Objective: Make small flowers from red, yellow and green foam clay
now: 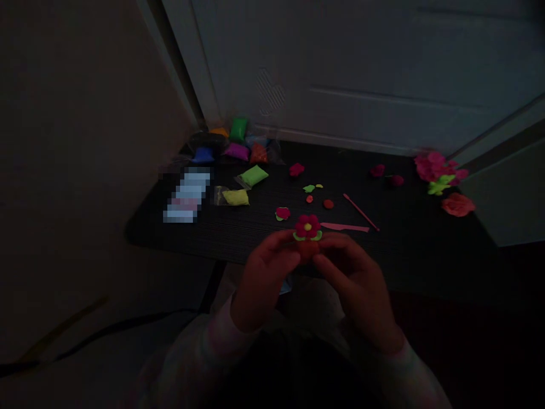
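Note:
Between my two hands, over the table's near edge, is a small clay flower in a pot (307, 228). It has pink-red petals, a yellow centre, green leaves and a red-brown base. My left hand (264, 278) grips the base from the left with thumb and fingers. From the right, the fingertips of my right hand (361, 284) press on the same base. Just beyond lie a pink clay knife (344, 227), a thin pink modelling stick (361, 212) and a pink flower piece with a green edge (282, 213).
Small clay bits, including a red disc (327, 204) and a green piece (309, 188), lie mid-table. Bags of yellow clay (236, 197) and light green clay (253, 176) are left, with more coloured packs (236, 151) behind. Pink flowers (436, 167) stand far right. A white door (361, 74) borders the back.

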Available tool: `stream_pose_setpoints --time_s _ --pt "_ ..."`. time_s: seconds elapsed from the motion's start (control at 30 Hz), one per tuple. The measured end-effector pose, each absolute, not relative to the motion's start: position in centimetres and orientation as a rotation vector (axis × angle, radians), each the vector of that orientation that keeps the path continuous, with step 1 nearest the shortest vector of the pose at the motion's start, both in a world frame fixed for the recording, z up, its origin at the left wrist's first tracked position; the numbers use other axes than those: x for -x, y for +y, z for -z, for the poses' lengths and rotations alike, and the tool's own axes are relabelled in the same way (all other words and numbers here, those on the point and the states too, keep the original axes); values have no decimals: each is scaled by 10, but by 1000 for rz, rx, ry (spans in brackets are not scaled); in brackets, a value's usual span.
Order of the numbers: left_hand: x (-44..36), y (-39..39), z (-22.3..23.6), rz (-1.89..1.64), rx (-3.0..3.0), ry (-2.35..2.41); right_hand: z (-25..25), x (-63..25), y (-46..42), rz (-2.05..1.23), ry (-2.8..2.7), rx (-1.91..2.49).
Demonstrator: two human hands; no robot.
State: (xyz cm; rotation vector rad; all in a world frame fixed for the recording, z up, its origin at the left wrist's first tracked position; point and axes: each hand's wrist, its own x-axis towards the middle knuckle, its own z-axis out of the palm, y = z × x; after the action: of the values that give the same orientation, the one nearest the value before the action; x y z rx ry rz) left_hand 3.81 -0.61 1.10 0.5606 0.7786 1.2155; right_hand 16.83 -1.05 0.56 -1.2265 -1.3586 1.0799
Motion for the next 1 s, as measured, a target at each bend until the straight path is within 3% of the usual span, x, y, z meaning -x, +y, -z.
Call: stream_pose_setpoints --time_s 0.53,1.0 --pt "-38 -2 -9 -1189 -406 771 -15 -155 -17 -936 -1316 1286" --pt "-36 -3 -6 -1169 -507 605 -21 -159 -11 -1002 -1200 1244"
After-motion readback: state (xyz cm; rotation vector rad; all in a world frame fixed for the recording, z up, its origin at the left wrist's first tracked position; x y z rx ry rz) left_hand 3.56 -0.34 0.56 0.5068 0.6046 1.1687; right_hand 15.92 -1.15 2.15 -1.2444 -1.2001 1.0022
